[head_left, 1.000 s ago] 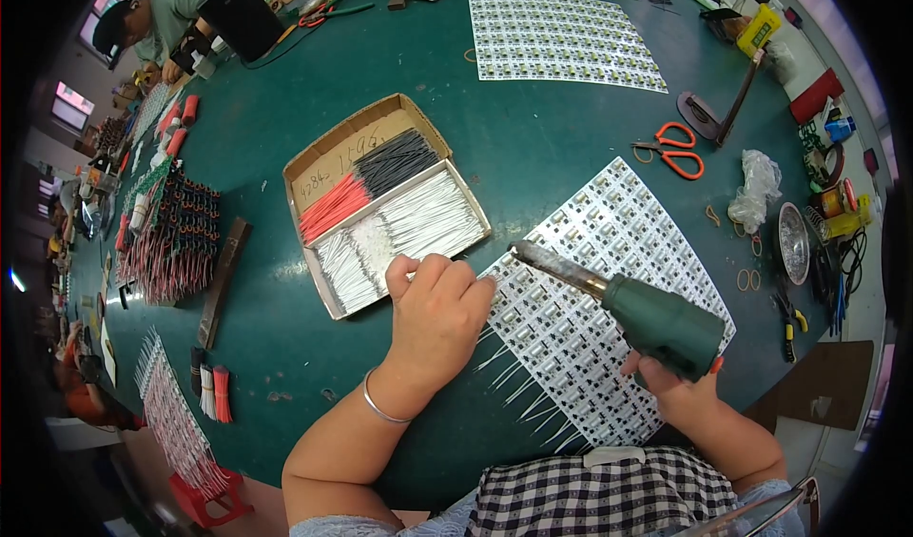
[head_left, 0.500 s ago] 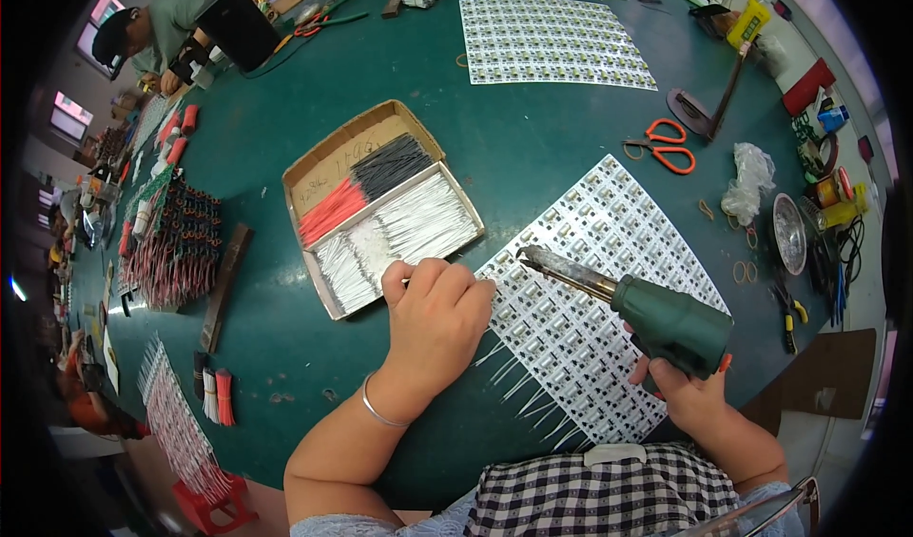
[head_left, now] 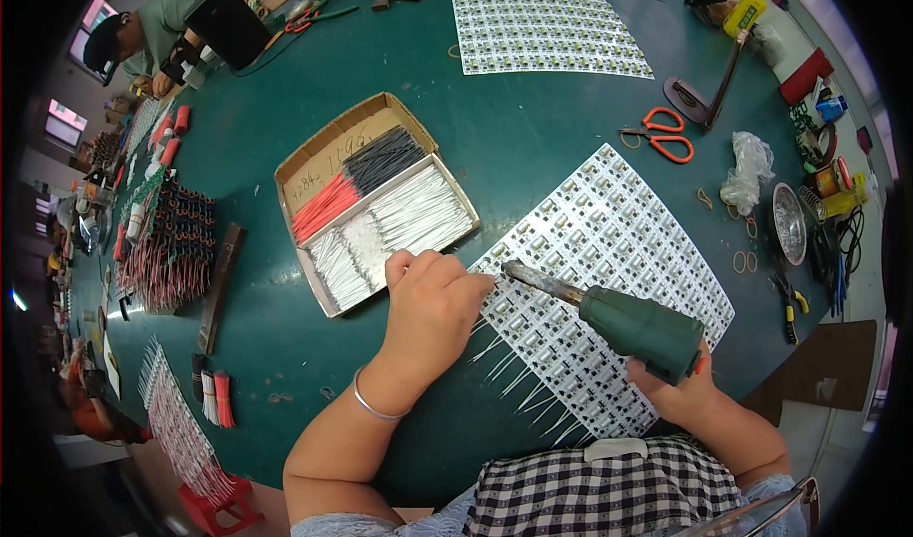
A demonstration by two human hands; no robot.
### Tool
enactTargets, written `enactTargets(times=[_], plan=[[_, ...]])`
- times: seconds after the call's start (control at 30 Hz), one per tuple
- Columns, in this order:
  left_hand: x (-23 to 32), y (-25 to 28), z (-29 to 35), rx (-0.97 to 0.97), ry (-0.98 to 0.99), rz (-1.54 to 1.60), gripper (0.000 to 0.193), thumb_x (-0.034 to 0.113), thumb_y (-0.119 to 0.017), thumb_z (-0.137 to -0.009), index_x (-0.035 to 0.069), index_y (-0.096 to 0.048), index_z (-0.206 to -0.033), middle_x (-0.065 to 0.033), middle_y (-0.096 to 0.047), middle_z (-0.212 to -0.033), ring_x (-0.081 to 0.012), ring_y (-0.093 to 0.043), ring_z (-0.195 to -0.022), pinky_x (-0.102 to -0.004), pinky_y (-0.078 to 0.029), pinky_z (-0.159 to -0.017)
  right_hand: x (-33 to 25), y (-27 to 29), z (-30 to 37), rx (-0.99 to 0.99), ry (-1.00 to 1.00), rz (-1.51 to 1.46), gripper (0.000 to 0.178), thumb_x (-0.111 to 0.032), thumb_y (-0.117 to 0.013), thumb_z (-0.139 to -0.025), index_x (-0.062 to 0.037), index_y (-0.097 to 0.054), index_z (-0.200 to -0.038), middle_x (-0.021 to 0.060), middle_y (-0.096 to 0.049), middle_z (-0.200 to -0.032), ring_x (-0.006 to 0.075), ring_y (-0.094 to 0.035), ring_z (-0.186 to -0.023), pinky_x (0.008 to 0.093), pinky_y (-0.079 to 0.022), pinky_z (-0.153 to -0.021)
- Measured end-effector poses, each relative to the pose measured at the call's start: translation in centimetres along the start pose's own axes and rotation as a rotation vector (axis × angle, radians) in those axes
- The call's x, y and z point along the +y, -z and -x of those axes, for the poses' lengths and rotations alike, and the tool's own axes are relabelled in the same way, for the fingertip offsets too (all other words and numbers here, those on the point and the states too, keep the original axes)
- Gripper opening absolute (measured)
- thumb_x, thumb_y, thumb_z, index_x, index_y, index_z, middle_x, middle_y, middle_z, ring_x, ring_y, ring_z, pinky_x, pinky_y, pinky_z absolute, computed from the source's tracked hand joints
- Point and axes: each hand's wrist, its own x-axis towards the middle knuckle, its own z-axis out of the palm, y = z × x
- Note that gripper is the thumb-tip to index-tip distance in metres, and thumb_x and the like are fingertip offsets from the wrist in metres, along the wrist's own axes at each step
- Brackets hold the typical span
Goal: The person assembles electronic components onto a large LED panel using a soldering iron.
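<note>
White leads are already sticking out along the near edge of the circuit-board panel (head_left: pixel 609 280) on the counter (head_left: pixel 533 128), while the left hand (head_left: pixel 433 299), fingers closed, is pressing another and the right hand (head_left: pixel 680 390) is gripping the green soldering iron (head_left: pixel 618 318); most rows look unwired.

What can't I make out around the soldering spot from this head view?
- Head view: the soldering iron tip's contact point on the white panel is too small to make out.
- Whatever the left hand pinches is hidden by its fingers.
- The right hand is mostly covered by the iron's green handle.
</note>
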Motion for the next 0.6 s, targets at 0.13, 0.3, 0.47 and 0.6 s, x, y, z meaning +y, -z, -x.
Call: enactTargets(times=[0.13,0.3,0.47,0.6], plan=[[0.03,0.25,-0.24,-0.030,0.022,0.034,0.014,0.007,-0.072,-0.063,0.014,-0.067,-0.075,0.0019,-0.048,-0.066,-0.0173,-0.050,-0.068,-0.0337,-0.030,-0.069,0.16,-0.18,-0.10,0.002,0.070,0.007,0.037,-0.007,-0.068,-0.073,-0.0016,-0.059,-0.108,0.0154,-0.059,-0.111,0.0282,-0.058,-0.104,0.0353,-0.045,-0.091],[-0.23,0.21,-0.32,-0.048,0.032,0.060,0.014,0.008,-0.072,-0.064,0.014,-0.067,-0.075,0.0017,-0.049,-0.066,-0.0170,-0.050,-0.069,-0.0336,-0.031,-0.070,0.26,-0.48,-0.40,0.014,0.106,0.042,0.045,-0.007,-0.068,-0.074,0.0021,-0.053,-0.115,0.0136,-0.061,-0.109,0.0209,-0.062,-0.096,0.0311,-0.047,-0.087],[-0.36,0.29,-0.49,-0.060,0.039,0.074,0.013,0.008,-0.072,-0.065,0.013,-0.067,-0.076,0.0015,-0.049,-0.067,-0.0169,-0.050,-0.070,-0.0334,-0.031,-0.072,0.11,-0.54,-0.38,0.013,0.079,-0.090,0.051,-0.006,-0.069,-0.074,0.0047,-0.048,-0.119,0.0131,-0.062,-0.105,0.0168,-0.061,-0.094,0.0291,-0.047,-0.084],[-0.35,0.41,-0.58,-0.079,0.044,0.082,0.012,0.008,-0.072,-0.066,0.013,-0.068,-0.076,0.0010,-0.049,-0.067,-0.0173,-0.051,-0.070,-0.0336,-0.031,-0.072,0.15,-0.37,-0.40,-0.008,0.058,-0.038,0.050,-0.004,-0.069,-0.073,0.0052,-0.048,-0.118,0.0122,-0.062,-0.105,0.0168,-0.061,-0.094,0.0293,-0.047,-0.084]])
